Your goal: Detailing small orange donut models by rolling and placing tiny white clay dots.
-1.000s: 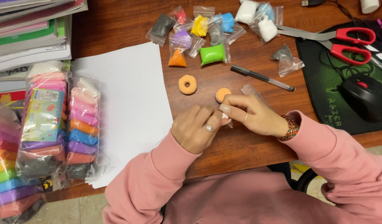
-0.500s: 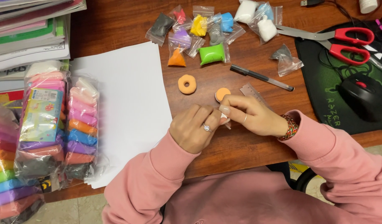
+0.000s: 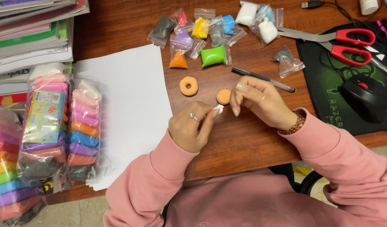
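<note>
The small white piece (image 3: 218, 109) at frame centre is largely covered by the fingertips of the left hand (image 3: 192, 131) and the right hand (image 3: 260, 103); its shape cannot be determined. The right-hand fingers also hide the right edge of the orange disc (image 3: 223, 96). The stack of books (image 3: 31, 35) at upper left is cut off by the top and left edges. The rainbow clay pack (image 3: 10, 168) at lower left runs past the left and bottom edges. The white bottle (image 3: 368, 6) at upper right is cut by the top edge. The contents of the grey bag (image 3: 287, 59) are too small to identify.
</note>
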